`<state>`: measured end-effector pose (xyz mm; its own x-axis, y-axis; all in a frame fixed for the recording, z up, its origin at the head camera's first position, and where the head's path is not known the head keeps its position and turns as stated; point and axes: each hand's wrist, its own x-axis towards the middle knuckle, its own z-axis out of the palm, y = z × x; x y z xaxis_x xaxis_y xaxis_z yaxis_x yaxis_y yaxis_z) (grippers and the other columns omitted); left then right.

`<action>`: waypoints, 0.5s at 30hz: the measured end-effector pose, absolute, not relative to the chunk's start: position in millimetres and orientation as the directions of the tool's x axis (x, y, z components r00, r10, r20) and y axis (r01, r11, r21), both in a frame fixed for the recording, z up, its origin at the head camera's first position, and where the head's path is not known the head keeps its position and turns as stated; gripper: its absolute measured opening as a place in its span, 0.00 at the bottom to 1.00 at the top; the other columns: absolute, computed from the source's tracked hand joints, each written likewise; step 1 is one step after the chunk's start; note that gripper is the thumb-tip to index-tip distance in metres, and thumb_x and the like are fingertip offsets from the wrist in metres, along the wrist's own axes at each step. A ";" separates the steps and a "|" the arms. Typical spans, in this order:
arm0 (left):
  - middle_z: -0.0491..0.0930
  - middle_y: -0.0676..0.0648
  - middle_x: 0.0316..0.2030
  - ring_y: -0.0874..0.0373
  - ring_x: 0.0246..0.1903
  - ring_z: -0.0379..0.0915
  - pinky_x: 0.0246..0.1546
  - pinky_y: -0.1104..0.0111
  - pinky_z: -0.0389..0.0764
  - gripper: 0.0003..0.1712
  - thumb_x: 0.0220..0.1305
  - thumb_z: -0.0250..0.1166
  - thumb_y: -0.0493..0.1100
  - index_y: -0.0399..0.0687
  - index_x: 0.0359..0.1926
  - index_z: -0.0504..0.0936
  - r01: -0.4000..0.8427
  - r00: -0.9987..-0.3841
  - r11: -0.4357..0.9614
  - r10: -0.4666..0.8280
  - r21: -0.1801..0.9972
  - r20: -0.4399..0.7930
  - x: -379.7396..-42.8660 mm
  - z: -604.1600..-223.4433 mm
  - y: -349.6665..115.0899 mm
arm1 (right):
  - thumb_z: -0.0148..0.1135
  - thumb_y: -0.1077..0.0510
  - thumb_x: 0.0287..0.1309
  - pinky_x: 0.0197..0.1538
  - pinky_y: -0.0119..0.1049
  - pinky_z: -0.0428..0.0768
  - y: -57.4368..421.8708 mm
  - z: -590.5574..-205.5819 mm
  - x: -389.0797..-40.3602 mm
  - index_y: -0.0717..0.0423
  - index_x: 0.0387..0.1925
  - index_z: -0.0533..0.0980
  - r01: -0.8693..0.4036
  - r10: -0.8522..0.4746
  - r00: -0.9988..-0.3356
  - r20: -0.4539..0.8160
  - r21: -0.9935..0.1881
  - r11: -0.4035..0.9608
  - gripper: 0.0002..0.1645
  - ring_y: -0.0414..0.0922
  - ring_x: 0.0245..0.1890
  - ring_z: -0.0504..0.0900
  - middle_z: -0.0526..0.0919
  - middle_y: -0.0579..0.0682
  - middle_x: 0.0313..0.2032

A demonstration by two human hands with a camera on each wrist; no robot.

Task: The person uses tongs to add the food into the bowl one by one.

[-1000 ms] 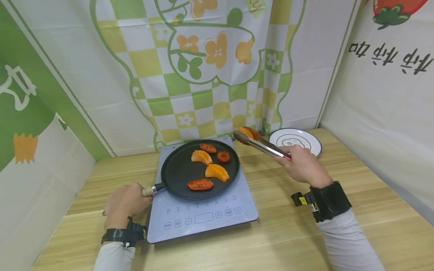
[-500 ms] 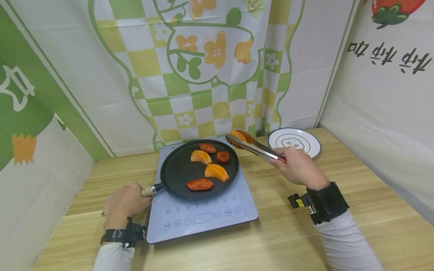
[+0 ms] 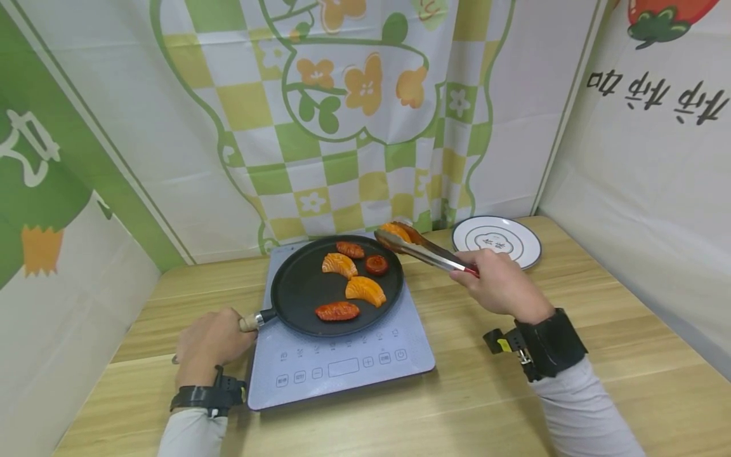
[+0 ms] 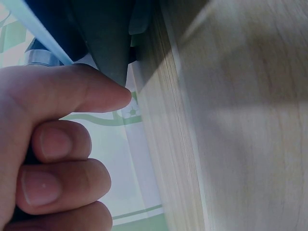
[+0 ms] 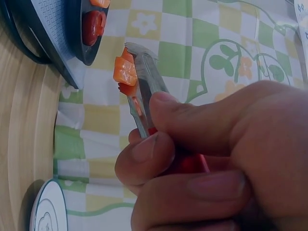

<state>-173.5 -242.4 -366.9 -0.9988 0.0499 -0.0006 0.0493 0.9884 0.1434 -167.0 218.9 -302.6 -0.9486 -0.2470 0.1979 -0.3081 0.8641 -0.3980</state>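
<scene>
My left hand (image 3: 212, 343) grips the wooden handle (image 3: 249, 323) of a round black frying pan (image 3: 302, 285). In the left wrist view its fingers (image 4: 62, 187) curl around that handle. My right hand (image 3: 502, 282) holds metal tongs (image 3: 428, 255) with red grips, raised above the pan's far right edge. Between the tong tips is an orange piece of food (image 5: 125, 71), seen closely in the right wrist view. In the pan lie two orange striped slices (image 3: 366, 291), two scored reddish sausage-like pieces (image 3: 337, 311) and a small round red piece (image 3: 376, 264).
Under the pan sits a flat grey induction cooktop (image 3: 348, 387) with printed touch buttons. A white plate with a dark rim (image 3: 531, 244) stands at the back right of the wooden table (image 3: 474, 406). A patterned curtain (image 3: 365, 178) hangs right behind.
My right hand has moved the tongs and the orange piece leftward and slightly down, nearer the pan's far right edge. The left hand and the pan have stayed in place.
</scene>
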 end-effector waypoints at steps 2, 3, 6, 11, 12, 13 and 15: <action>0.64 0.52 0.14 0.57 0.16 0.60 0.16 0.65 0.58 0.22 0.59 0.54 0.57 0.51 0.16 0.66 0.048 -0.999 0.989 0.048 0.143 0.000 -173.5 -367.0 -242.5 | 0.58 0.49 0.63 0.28 0.39 0.65 218.3 -301.9 -166.4 0.48 0.44 0.77 -0.313 -0.251 -0.947 0.201 -0.395 0.864 0.11 0.44 0.23 0.67 0.69 0.45 0.23; 0.64 0.51 0.14 0.57 0.16 0.60 0.16 0.65 0.58 0.22 0.59 0.54 0.57 0.51 0.16 0.66 0.047 -0.999 0.989 0.048 0.143 0.000 -173.5 -367.1 -242.6 | 0.58 0.49 0.63 0.28 0.39 0.65 218.0 -301.7 -166.1 0.48 0.44 0.77 -0.316 -0.254 -0.946 0.202 -0.394 0.863 0.11 0.44 0.23 0.67 0.69 0.45 0.22; 0.64 0.51 0.14 0.57 0.16 0.61 0.16 0.65 0.58 0.22 0.59 0.55 0.57 0.51 0.16 0.66 0.049 -0.999 0.989 0.049 0.141 0.003 -173.4 -367.2 -242.8 | 0.58 0.49 0.63 0.28 0.39 0.65 216.6 -301.1 -165.1 0.46 0.45 0.77 -0.322 -0.261 -0.944 0.201 -0.395 0.861 0.12 0.44 0.23 0.68 0.69 0.44 0.22; 0.64 0.51 0.14 0.56 0.16 0.61 0.16 0.64 0.58 0.21 0.59 0.55 0.57 0.51 0.16 0.66 0.050 -0.999 0.988 0.050 0.144 0.008 -172.9 -367.3 -242.8 | 0.58 0.48 0.63 0.29 0.39 0.66 213.8 -299.1 -163.2 0.45 0.46 0.76 -0.324 -0.268 -0.944 0.193 -0.392 0.861 0.12 0.44 0.24 0.68 0.69 0.44 0.22; 0.64 0.51 0.14 0.56 0.16 0.61 0.16 0.64 0.58 0.21 0.59 0.55 0.57 0.51 0.16 0.66 0.050 -0.999 0.988 0.050 0.145 0.009 -172.8 -367.3 -242.7 | 0.58 0.48 0.63 0.29 0.39 0.66 213.6 -298.7 -162.9 0.46 0.46 0.76 -0.324 -0.268 -0.944 0.192 -0.390 0.862 0.12 0.44 0.24 0.68 0.69 0.44 0.22; 0.64 0.51 0.14 0.56 0.16 0.61 0.16 0.64 0.59 0.21 0.59 0.55 0.57 0.51 0.16 0.66 0.050 -0.999 0.988 0.049 0.145 0.009 -172.7 -367.3 -242.7 | 0.58 0.48 0.63 0.29 0.39 0.65 213.2 -298.4 -162.4 0.46 0.47 0.76 -0.323 -0.268 -0.944 0.190 -0.390 0.862 0.12 0.44 0.24 0.68 0.69 0.44 0.22; 0.64 0.51 0.14 0.56 0.16 0.61 0.16 0.65 0.59 0.21 0.59 0.55 0.57 0.51 0.16 0.66 0.050 -0.999 0.988 0.049 0.143 0.008 -172.6 -367.3 -242.7 | 0.58 0.49 0.63 0.28 0.39 0.66 212.5 -297.9 -161.7 0.46 0.49 0.76 -0.323 -0.268 -0.945 0.189 -0.397 0.859 0.14 0.44 0.23 0.68 0.69 0.44 0.21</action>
<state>-172.6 -242.7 -367.3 -0.9988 0.0491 0.0085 0.0498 0.9884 0.1434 -161.7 212.5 -297.9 -0.9448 -0.2679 0.1885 -0.3229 0.8591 -0.3972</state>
